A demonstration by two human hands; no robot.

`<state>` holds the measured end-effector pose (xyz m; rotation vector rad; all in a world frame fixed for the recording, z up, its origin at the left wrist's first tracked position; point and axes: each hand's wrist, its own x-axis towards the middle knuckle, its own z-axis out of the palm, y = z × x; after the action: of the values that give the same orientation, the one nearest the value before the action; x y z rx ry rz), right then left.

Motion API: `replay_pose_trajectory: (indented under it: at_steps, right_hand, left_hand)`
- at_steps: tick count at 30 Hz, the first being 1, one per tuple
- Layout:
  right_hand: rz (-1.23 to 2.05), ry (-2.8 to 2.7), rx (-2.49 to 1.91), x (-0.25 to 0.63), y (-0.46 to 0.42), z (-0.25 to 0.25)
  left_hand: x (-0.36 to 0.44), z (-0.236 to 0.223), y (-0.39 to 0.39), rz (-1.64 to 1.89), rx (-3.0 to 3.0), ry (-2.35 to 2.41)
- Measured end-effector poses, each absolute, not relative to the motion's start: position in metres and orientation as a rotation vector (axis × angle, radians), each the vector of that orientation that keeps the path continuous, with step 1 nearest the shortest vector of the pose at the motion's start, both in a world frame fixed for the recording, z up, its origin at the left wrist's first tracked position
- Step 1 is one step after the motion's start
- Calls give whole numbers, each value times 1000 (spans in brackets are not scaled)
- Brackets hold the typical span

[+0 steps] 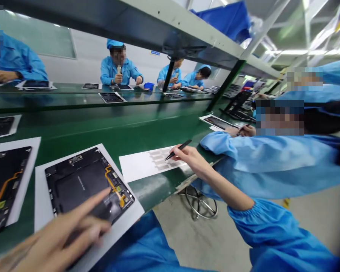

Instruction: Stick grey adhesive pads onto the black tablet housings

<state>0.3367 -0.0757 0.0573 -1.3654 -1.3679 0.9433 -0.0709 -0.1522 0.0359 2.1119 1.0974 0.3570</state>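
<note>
My right hand (pixel 189 156) pinches black tweezers (pixel 184 144), their tips over a white sheet (pixel 134 166) that bears rows of grey strip-like pieces (pixel 158 155). Whether the tips touch a piece, I cannot tell. To the left lies an opened black tablet housing (pixel 73 181) on white paper (pixel 41 211), with an orange flex cable (pixel 108 176) along its right side. Above the housing's lower part is my left hand (pixel 65 230), blurred, its index finger stretched out toward the cable end and the other fingers partly bent. It holds nothing visible and hides the housing's lower left part.
Another tablet housing (pixel 5 173) lies at far left. The green bench (pixel 107 130) ends at a front edge by my lap. At right sits a co-worker in a blue smock (pixel 272 158). A shelf beam (pixel 187 28) crosses overhead; other people work across the bench.
</note>
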Motion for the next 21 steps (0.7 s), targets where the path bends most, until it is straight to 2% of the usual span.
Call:
replay_pose_trajectory:
  at_steps: [4, 7, 10, 14, 21]
  right_hand:
    - [1141, -1457, -1404, 342, -72, 60]
    - [1201, -1488, -1421, 342, -66, 63]
    - [1260, -1508, -1427, 342, -62, 64]
    - [1292, -1545, -1458, 342, -59, 64]
    - [1324, -1625, -1520, 341, -59, 74]
  left_hand:
    - [-2, 65, -55, 332, 2716, 628]
    - [54, 65, -13, 220, 2871, 286]
    - [84, 45, -2, 132, 2834, 135]
    - [87, 18, -3, 220, 2807, 109]
    - [88, 9, -4, 293, 2847, 143]
